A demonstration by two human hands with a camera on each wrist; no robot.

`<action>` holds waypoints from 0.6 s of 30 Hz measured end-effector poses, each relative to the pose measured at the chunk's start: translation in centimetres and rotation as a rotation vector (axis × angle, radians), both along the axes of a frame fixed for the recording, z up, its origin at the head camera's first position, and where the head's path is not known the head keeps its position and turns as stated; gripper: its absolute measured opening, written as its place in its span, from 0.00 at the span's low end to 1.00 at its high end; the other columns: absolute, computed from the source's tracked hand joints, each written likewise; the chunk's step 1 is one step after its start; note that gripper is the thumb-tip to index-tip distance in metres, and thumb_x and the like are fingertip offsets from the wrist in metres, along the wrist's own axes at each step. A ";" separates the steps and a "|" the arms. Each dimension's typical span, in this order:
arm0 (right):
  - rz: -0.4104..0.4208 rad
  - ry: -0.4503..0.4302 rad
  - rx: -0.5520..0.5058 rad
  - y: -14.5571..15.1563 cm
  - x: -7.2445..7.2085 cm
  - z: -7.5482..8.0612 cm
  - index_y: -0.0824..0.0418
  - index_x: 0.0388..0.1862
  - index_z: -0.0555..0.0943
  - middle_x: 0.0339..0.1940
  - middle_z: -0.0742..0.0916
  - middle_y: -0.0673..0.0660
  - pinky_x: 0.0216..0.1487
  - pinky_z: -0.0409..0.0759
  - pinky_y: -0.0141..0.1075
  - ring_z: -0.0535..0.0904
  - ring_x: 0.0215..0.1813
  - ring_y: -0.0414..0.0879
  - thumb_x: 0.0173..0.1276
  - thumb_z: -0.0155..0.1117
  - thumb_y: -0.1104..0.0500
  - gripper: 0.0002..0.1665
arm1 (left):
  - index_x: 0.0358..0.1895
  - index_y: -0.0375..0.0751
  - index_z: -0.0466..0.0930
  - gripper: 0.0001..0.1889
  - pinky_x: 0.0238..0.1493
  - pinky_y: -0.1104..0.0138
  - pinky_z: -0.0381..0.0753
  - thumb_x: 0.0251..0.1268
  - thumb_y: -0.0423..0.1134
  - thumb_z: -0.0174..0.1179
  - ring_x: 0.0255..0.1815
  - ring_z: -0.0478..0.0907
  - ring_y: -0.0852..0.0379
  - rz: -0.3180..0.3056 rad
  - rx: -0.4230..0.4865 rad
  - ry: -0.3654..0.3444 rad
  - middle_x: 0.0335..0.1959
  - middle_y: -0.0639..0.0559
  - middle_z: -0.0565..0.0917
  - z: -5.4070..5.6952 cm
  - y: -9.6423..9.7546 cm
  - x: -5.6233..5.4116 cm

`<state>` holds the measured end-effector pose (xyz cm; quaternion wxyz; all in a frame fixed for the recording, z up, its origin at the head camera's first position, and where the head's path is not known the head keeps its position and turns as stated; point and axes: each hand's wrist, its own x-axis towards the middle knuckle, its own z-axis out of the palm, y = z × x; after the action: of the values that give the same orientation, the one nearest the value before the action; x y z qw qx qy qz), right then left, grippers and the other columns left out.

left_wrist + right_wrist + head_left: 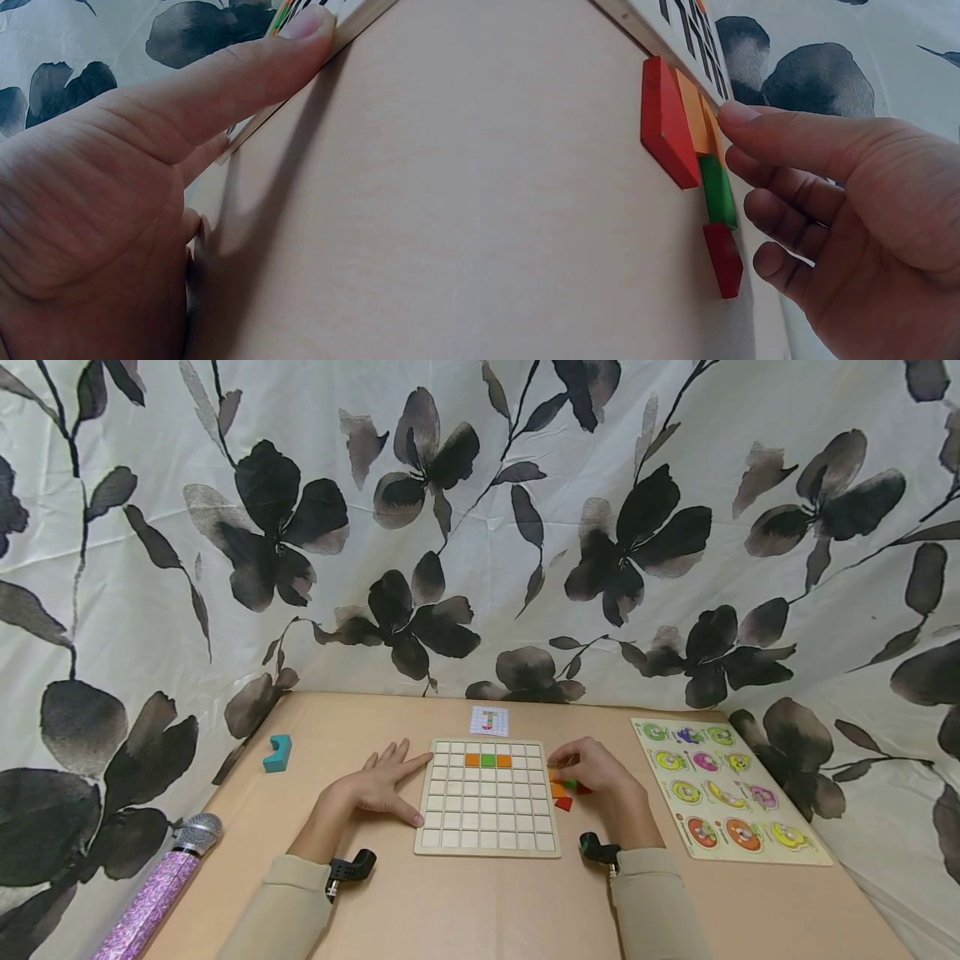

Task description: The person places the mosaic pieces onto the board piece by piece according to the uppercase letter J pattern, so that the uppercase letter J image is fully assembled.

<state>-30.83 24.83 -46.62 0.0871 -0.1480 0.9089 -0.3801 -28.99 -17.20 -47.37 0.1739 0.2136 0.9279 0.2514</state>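
Observation:
A pale gridded board [487, 848] lies on the table. Along one of its upper rows sit an orange tile [472, 760], a green tile [488, 760] and another orange tile [504, 761]. My left hand [375, 787] has its fingers spread, with thumb and index finger at the board's left edge. The left wrist view shows the thumb [247, 82] laid against that edge. Beside the right edge, my right hand [600, 772] bends loosely over several loose tiles: red [667, 127], orange [694, 112], green [718, 191] and dark red [724, 259]. Its thumb tip is close to the orange ones; the index fingertip is hidden.
Behind the board lies a small pattern card [489, 721]. A board of fruit pictures [731, 793] is at the right, a teal block [277, 753] at the far left. A glittery purple microphone [161, 889] stands at the left table edge. Flowered cloth [525, 568] hangs behind.

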 end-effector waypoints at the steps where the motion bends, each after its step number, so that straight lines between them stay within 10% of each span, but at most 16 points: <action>1: 0.001 -0.001 0.004 0.0 0.0 0.0 0.64 0.50 0.89 0.41 0.91 0.55 0.41 0.78 0.33 0.78 0.39 0.47 0.67 0.74 0.65 0.13 | 0.84 0.56 0.55 0.64 0.82 0.35 0.30 0.40 0.66 0.80 0.87 0.30 0.32 0.000 -0.002 -0.001 0.86 0.33 0.36 0.0 0.0 0.0; 18: -0.006 -0.011 0.017 -0.2 0.0 -0.3 0.64 0.47 0.90 0.42 0.91 0.56 0.41 0.80 0.35 0.79 0.39 0.45 0.67 0.74 0.66 0.11 | 0.84 0.54 0.55 0.64 0.82 0.34 0.31 0.42 0.64 0.80 0.86 0.31 0.30 -0.009 0.002 0.013 0.86 0.31 0.37 0.2 0.0 0.2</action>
<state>-30.83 24.61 -46.88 0.0922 -0.1422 0.9120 -0.3735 -28.81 -17.17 -47.20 0.1688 0.2197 0.9277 0.2502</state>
